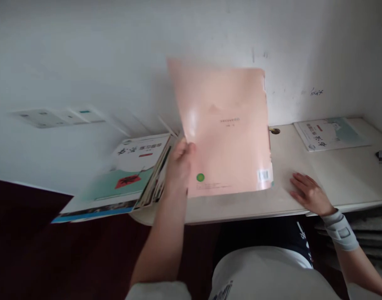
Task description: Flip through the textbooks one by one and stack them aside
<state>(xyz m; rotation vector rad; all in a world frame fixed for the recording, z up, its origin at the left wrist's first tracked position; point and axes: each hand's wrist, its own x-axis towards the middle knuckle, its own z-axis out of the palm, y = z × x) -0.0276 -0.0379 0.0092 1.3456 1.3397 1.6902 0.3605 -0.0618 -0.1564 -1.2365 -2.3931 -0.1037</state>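
Pinching a pink paperback [230,137] by its left edge, the left grip [181,162] holds it up over the worktop [228,208], beside a stack of books [128,179]. The right grip [312,193] lies palm down on the worktop, fingers extended.

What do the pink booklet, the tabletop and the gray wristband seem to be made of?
Pink booklet: paper, with a glossy-looking cover, as pale highlights show on it. Tabletop: perhaps laminate or painted wood, off-white and smooth; the look leaves it open. Gray wristband: likely fabric, matte, with overlapping bands.
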